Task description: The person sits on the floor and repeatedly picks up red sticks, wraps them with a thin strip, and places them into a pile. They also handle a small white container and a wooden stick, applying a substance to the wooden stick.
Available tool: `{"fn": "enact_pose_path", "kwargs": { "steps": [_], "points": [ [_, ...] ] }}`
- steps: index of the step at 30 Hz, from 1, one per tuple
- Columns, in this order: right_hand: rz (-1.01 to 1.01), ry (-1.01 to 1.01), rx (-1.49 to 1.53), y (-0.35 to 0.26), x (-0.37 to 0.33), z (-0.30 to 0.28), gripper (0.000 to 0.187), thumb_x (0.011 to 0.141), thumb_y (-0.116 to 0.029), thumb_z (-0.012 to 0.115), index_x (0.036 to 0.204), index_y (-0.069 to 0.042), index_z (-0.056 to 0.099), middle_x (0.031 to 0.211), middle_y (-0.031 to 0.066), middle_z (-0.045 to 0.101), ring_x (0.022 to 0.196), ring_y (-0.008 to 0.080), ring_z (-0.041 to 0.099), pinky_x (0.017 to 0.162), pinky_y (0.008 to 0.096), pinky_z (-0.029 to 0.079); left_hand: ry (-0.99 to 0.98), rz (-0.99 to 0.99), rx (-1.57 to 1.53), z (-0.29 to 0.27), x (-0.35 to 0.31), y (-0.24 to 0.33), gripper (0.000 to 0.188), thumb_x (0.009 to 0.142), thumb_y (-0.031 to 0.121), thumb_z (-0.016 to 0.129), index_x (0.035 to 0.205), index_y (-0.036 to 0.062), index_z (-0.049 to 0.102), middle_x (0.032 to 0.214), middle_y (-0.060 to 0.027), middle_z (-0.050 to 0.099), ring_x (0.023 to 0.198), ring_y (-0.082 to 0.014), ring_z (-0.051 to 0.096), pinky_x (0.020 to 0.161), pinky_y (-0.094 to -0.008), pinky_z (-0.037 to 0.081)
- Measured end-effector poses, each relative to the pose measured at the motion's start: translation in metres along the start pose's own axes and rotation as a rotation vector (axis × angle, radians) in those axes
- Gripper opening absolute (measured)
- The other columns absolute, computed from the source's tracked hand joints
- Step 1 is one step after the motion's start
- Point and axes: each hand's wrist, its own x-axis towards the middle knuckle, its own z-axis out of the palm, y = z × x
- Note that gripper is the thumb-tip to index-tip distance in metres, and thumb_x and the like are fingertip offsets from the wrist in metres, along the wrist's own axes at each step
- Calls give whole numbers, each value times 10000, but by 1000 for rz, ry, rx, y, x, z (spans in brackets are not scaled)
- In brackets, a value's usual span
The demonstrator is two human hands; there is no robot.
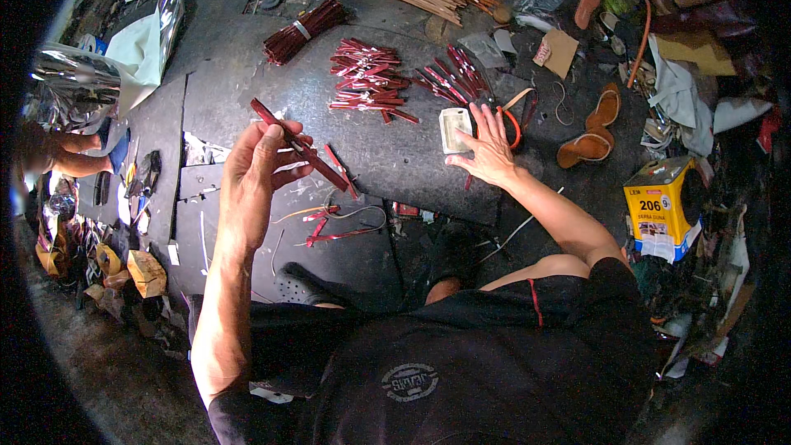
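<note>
Left hand (259, 161) raised, fingers pinched shut on a dark red strip (298, 147) held slantwise above the dark work board (247, 82). Right hand (490, 148) spread open, fingertips on a small white tray (455, 129). Beyond: a pile of folded red strips (367, 78), seemingly finished; a banded bundle (303, 30) untouched. Judged partway through.

shoemaking workshop | sandals (587, 148) | strap bundles (301, 30) | glue can (664, 208)

Head-worn fisheye, looking steeply down, close over dark work board (395, 148).
</note>
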Motion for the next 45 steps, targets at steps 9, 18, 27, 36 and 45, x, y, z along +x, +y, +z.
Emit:
{"fn": "enact_pose_path", "kwargs": {
  "steps": [9,18,27,36,45],
  "points": [
    [31,-56,21,-5,10,-6,790,785,-763,546,1160,-89,716,1596,192,171,1467,413,113,1173,605,58,29,-5,88,3,1,-2,385,1020,338,503,1157,-1,623,1076,-132,675,960,-197,669,854,-330,540],
    [37,-54,22,-10,16,-3,716,799,-728,568,913,-45,753,1565,209,259,1464,407,135,1170,593,98,20,-1,13,-1,2,-6,370,1036,306,478,1178,7,644,1027,-108,691,901,-164,670,814,-304,552],
    [22,35,332,-57,72,-58,341,923,-371,629,915,-38,705,1308,201,550,1273,379,462,1074,476,333,0,-13,-86,-20,-4,4,325,1036,256,500,1187,-6,618,1006,-94,681,821,-134,661,759,-280,567],
    [-670,185,717,-190,121,-158,487,764,81,642,1178,-173,670,1044,69,577,996,273,584,878,392,495,-82,-43,57,-29,-16,3,399,1041,341,467,1177,4,630,1023,-106,687,886,-144,657,786,-298,565],
    [-779,189,602,-205,130,-148,483,745,14,677,1173,-211,673,1084,58,556,1049,275,563,949,430,471,-94,-58,51,-30,-21,-4,373,1044,307,458,1143,-5,638,946,-71,670,805,-117,640,749,-274,562]
  ]
}}
